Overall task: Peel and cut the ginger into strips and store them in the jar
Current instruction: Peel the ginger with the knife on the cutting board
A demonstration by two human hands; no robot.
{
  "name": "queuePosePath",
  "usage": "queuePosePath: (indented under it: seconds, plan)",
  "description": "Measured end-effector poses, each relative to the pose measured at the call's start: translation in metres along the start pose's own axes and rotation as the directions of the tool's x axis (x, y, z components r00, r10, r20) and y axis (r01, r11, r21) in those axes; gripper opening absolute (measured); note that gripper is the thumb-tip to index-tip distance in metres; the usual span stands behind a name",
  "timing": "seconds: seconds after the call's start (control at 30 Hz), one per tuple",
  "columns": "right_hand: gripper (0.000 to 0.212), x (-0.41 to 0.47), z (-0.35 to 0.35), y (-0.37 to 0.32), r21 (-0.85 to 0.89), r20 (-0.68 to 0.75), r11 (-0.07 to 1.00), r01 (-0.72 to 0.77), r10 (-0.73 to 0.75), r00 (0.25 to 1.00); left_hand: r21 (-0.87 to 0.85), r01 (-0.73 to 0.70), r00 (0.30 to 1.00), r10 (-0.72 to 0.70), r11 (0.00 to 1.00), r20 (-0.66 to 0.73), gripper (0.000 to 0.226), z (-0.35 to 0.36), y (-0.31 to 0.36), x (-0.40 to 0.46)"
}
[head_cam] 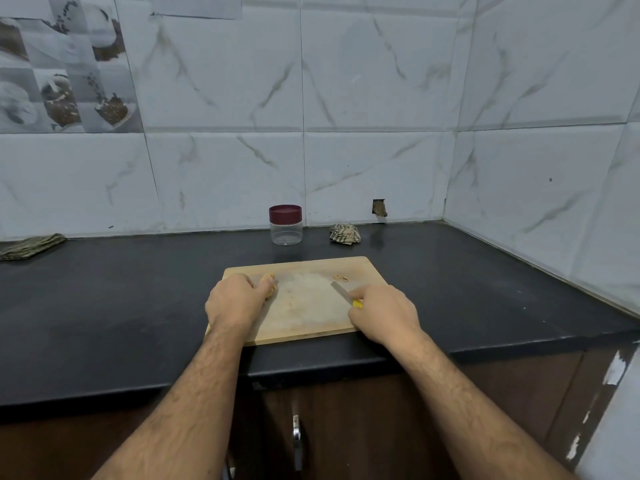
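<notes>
- Kitchen corner: marble-look wall tiles, black countertop (104, 306), brown cabinets below w/ a metal handle (296, 433).
- Wooden cutting board (304, 306) sits mid-counter, near front edge.
- Ginger (272, 284) at board's 10 o'clock, mostly hidden under left hand (235, 299); fingers curl round it, holding it down on the board.
- Right hand (384, 313) at board's 4 o'clock, clenched round yellow handle of a knife (341, 292); index finger looks laid along the spine, blade points toward 11 o'clock, low over board. Can't tell if tip touches wood.
- Small heap of peel scraps (341, 278) at board's 1 o'clock, apart from blade.
- Jar (285, 225) at 12 o'clock beyond board, near wall: clear, maroon lid on, looks empty.
- Crumpled cloth (345, 233) beside jar at its 3 o'clock; folded cloth (31, 245) far out at 9 o'clock by wall.
- Handling, my guess: ginger is light, firm, knobbly, prob. damp & slippery where peeled, so likely to roll. Best pinned flat-side down, fingertips tucked back, gripped at the end away from the blade.
- No strips visible yet; cutting appears not to have started, jar lid needs to come off later.
</notes>
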State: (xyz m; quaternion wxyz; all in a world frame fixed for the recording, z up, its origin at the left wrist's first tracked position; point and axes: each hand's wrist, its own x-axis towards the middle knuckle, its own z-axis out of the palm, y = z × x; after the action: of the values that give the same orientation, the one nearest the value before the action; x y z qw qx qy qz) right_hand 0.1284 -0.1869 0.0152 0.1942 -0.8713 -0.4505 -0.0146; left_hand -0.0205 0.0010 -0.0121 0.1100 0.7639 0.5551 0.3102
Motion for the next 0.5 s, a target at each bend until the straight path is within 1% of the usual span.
queuePosePath:
  seconds: [0.17, 0.37, 0.5]
  plan:
    - [0.040, 0.003, -0.005, 0.011, 0.011, -0.009, 0.998, -0.068, 0.068, 0.998, -0.007, -0.002, 1.000, 0.002, 1.000, 0.001, 0.052, 0.000, 0.000, 0.000]
    - [0.042, 0.007, 0.000, -0.003, 0.121, -0.017, 0.990, -0.073, 0.075, 0.997, -0.002, -0.004, 1.000, 0.004, 1.000, -0.002, 0.052, 0.001, -0.001, 0.000]
    - [0.028, 0.020, 0.007, -0.021, 0.094, 0.001, 0.994, -0.065, 0.065, 0.998, 0.005, -0.005, 1.000, 0.005, 1.000, 0.001, 0.052, -0.001, 0.000, -0.001]
